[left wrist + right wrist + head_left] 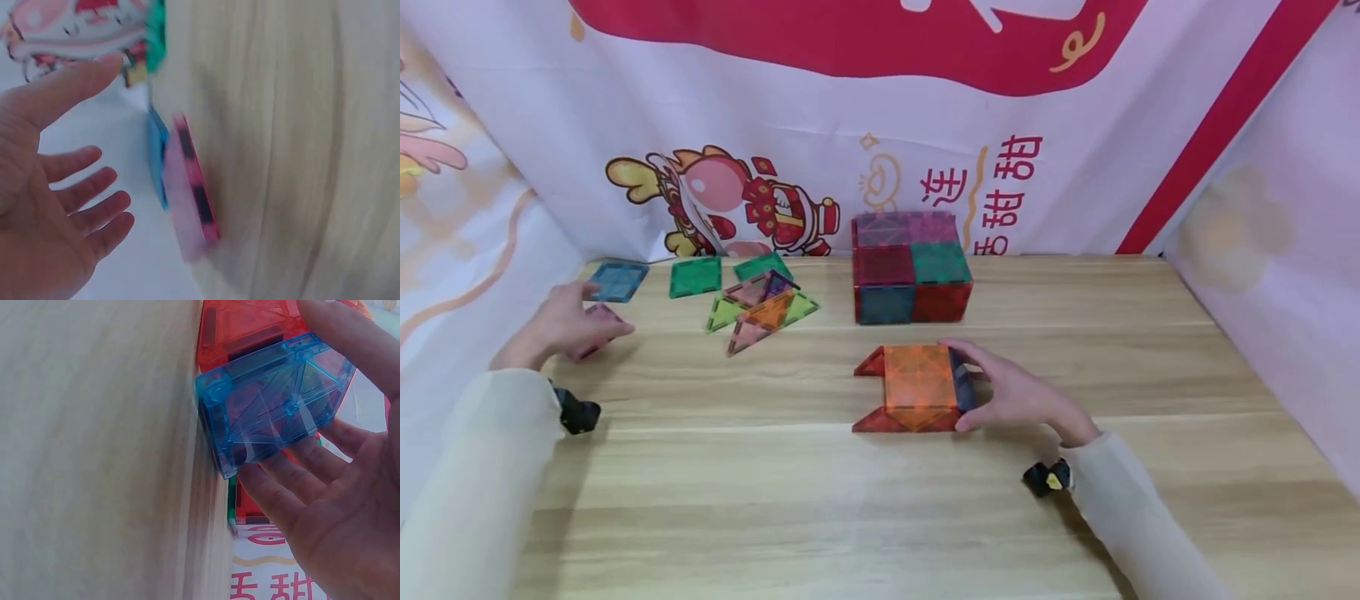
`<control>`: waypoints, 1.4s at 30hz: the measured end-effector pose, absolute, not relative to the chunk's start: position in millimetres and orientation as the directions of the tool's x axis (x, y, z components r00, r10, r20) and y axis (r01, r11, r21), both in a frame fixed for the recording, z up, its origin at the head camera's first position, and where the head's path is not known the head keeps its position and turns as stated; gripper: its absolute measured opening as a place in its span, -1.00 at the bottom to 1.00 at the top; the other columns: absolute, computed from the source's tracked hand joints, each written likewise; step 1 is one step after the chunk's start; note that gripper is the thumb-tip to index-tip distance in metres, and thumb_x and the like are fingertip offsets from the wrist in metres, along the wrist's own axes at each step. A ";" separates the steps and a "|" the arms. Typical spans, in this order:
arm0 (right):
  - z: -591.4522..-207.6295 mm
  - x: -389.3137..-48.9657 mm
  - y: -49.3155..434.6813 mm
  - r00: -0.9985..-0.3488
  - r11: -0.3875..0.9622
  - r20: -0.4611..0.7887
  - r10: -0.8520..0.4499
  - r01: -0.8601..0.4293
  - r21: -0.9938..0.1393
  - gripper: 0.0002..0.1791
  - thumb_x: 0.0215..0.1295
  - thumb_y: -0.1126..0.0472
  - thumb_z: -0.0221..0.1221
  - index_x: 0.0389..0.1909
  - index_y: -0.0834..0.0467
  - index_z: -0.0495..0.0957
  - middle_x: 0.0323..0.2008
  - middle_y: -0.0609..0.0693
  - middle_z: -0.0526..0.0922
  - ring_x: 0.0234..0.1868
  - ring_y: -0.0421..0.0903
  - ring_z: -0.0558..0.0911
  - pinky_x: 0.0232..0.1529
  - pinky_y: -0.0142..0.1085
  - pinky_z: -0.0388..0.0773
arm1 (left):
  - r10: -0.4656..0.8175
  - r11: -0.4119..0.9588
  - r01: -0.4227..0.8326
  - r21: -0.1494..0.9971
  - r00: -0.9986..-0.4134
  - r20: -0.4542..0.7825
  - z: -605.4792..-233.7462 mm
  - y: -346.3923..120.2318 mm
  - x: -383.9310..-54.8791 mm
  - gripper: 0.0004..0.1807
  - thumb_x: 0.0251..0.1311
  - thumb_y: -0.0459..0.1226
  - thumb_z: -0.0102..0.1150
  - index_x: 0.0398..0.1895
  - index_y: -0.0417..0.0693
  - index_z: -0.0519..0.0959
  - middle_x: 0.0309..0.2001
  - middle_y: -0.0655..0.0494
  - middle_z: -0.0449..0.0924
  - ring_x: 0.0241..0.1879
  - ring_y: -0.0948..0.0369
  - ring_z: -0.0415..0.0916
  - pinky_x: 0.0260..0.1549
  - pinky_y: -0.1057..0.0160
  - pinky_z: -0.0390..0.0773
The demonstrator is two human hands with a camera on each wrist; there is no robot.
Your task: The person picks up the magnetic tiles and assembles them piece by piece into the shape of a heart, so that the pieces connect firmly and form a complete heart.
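panel (pixel 275 403) of translucent blue plastic, flat pink tile (pixel 187 197), grained tabletop (pixel 737 500)

Head view looks forward and down from above; wrist views, close, face fingerward, sharing its pink magnetic tile (pixel 180 197) beyond left fingers (pixel 94 186), blue magnetic tile (pixel 269 415) by right fingers (pixel 270 495).

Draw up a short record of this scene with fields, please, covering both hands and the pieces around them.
Left hand: at the pink tile, fingers extended; contact unclear
Right hand: thumb and fingers grip the orange block around its blue end
Block details: orange top; two red triangles jut out on the side away from that hand
Behind the block: multicoloured box
Back left: blue tile, two green tiles
Pile: overlapping pink, lime, orange and purple pieces
Surface: wooden table
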State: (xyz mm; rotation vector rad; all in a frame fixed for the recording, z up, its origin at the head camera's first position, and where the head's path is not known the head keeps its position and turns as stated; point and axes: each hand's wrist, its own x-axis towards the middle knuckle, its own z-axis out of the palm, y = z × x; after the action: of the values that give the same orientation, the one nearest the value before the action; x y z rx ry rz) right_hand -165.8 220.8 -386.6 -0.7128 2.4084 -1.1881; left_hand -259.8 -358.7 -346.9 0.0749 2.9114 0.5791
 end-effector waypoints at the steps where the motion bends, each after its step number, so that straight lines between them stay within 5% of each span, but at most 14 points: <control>1: -385.8 -165.6 219.8 -0.806 0.522 -0.099 -0.583 -0.279 -0.806 0.11 -0.05 0.10 0.46 0.47 0.05 -0.03 0.44 0.20 0.07 0.38 0.30 0.20 0.27 0.18 0.25 | 0.089 0.930 0.021 0.366 -0.982 -0.168 -348.4 -364.9 -260.6 0.09 0.09 -0.01 0.28 0.30 -0.70 -0.07 0.17 -0.73 0.03 0.17 -0.44 0.10 0.14 -0.36 0.17; 7: -384.9 -164.1 216.3 -0.796 0.522 -0.096 -0.597 -0.295 -0.800 0.10 -0.03 0.09 0.45 0.47 0.02 -0.03 0.44 0.20 0.06 0.38 0.31 0.18 0.27 0.20 0.25 | 0.163 0.945 0.089 0.316 -0.963 -0.215 -359.1 -394.3 -256.2 0.08 0.01 -0.12 0.35 0.22 -0.79 -0.08 -0.04 -0.70 0.25 -0.05 -0.37 0.29 -0.03 -0.27 0.35; 12: -385.9 -162.3 216.7 -0.799 0.515 -0.091 -0.594 -0.290 -0.807 0.09 -0.03 0.12 0.45 0.47 0.00 -0.02 0.44 0.21 0.06 0.37 0.32 0.20 0.25 0.18 0.28 | 0.153 0.952 0.070 0.298 -0.952 -0.266 -362.8 -403.0 -246.7 0.04 0.14 -0.06 0.24 0.24 -0.75 -0.10 0.04 -0.70 0.17 0.00 -0.39 0.24 0.02 -0.34 0.27; 22: -385.6 -164.0 215.0 -0.805 0.503 -0.062 -0.590 -0.307 -0.808 0.11 -0.06 0.10 0.46 0.47 -0.01 -0.01 0.43 0.17 0.09 0.37 0.28 0.22 0.23 0.16 0.32 | 0.128 0.981 0.104 0.162 -0.981 -0.147 -351.6 -383.7 -223.1 -0.02 0.05 0.11 0.27 0.09 -0.67 0.21 -0.19 -0.53 0.46 -0.26 -0.19 0.46 -0.23 -0.18 0.46; 31: -385.4 -166.4 220.9 -0.796 0.492 -0.069 -0.601 -0.301 -0.817 0.10 -0.03 0.13 0.45 0.47 0.06 -0.03 0.43 0.22 0.07 0.37 0.32 0.20 0.25 0.17 0.29 | 0.214 0.944 0.194 0.268 -0.976 -0.047 -350.9 -328.4 -192.5 0.01 -0.01 0.00 0.36 0.27 -0.60 0.14 0.10 -0.59 0.31 0.04 -0.36 0.34 0.02 -0.31 0.35; 42: -386.6 -167.5 220.5 -0.805 0.521 -0.048 -0.591 -0.336 -0.785 0.08 -0.04 0.11 0.45 0.46 0.07 0.01 0.42 0.21 0.13 0.38 0.30 0.20 0.25 0.21 0.25 | 0.333 0.839 0.317 0.442 -0.942 0.044 -344.3 -240.2 -161.7 -0.02 -0.06 -0.11 0.41 0.39 -0.29 0.14 0.12 -0.29 0.34 0.03 -0.15 0.40 -0.10 -0.17 0.53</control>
State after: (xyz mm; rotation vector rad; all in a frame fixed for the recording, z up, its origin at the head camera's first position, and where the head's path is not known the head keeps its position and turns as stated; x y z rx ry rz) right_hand -167.5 220.5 -386.6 -0.7728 2.4561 -1.1693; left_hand -161.7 -240.2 -344.3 0.5270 2.9797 0.7073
